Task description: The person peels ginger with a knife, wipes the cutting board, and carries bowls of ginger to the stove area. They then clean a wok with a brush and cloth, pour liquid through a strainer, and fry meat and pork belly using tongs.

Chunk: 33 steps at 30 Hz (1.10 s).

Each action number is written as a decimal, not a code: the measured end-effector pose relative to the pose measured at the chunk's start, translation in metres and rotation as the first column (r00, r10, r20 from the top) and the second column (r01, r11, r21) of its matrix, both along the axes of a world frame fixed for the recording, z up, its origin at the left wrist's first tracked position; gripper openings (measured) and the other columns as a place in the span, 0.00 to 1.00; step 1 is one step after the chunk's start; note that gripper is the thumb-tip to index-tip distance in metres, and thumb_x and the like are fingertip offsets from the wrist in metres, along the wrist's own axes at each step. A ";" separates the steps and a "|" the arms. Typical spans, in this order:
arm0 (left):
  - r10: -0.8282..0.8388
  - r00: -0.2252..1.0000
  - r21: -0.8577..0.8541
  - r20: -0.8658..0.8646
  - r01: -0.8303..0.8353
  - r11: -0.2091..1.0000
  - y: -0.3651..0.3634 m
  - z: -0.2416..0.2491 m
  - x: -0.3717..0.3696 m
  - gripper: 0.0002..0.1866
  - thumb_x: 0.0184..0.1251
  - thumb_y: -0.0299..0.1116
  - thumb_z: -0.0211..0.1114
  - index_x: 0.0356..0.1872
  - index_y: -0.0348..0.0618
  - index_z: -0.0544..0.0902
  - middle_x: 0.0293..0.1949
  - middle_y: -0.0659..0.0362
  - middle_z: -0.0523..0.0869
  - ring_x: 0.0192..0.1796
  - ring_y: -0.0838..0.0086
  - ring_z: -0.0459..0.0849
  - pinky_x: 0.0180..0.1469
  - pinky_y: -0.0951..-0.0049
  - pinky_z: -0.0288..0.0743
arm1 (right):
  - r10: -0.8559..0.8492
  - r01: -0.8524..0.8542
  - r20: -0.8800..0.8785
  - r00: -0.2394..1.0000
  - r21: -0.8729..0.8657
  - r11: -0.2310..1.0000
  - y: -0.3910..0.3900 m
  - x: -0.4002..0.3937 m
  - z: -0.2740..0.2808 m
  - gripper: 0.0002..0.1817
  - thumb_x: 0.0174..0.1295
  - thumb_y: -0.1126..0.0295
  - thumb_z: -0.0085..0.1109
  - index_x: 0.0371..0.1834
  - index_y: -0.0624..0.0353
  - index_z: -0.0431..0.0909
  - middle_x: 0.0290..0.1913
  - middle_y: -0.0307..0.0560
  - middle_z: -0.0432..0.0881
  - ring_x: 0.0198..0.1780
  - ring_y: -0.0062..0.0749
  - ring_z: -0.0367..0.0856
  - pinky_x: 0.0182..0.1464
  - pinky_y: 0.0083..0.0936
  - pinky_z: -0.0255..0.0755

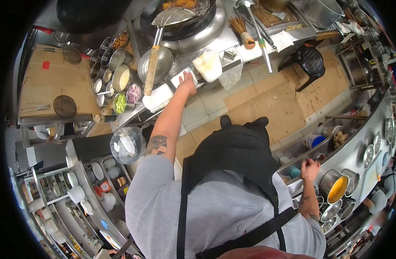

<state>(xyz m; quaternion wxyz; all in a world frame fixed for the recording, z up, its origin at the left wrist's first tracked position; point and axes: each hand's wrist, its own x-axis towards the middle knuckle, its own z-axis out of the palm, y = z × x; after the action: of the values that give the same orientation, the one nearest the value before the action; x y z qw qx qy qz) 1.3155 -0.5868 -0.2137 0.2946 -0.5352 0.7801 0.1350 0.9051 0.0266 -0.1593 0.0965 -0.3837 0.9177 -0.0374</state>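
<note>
My left hand [187, 84] reaches forward to the front edge of the stove. Its fingers are stretched out and lie on a folded white cloth [159, 98]. Just beyond it are a perforated metal ladle [156, 64] and a wire strainer [174, 16] with a bamboo handle, which rests across the wok [180, 32]. Another white cloth [208, 66] lies right of the hand. Out to my right side, my right hand [310, 169] is at the edge of the steel counter with its fingers curled in. What they hold, if anything, is hidden.
Metal pots of ingredients, including chopped greens [119, 103], crowd the left. A clear bag-lined bin [128, 145] is below them. A black stool [308, 64] stands on the cardboard-covered floor [267, 103]. A pot of orange liquid [336, 190] sits on the right counter. People are at far right.
</note>
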 end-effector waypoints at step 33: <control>0.106 0.977 0.114 -0.185 -0.086 0.990 -0.015 0.046 -0.001 0.60 0.50 0.42 0.69 0.79 0.33 0.39 0.79 0.38 0.50 0.77 0.55 0.64 0.75 0.67 0.62 | -0.044 0.044 0.015 0.999 0.014 0.999 -0.009 0.004 0.008 0.12 0.54 0.62 0.62 0.35 0.57 0.86 0.28 0.48 0.84 0.42 0.43 0.81 0.64 0.38 0.64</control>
<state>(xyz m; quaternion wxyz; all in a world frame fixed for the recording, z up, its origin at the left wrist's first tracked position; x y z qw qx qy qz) 1.3143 -0.6015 -0.1678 0.2395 -0.5407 0.7696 0.2408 0.9094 0.0174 -0.1516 0.1051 -0.3626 0.9253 -0.0362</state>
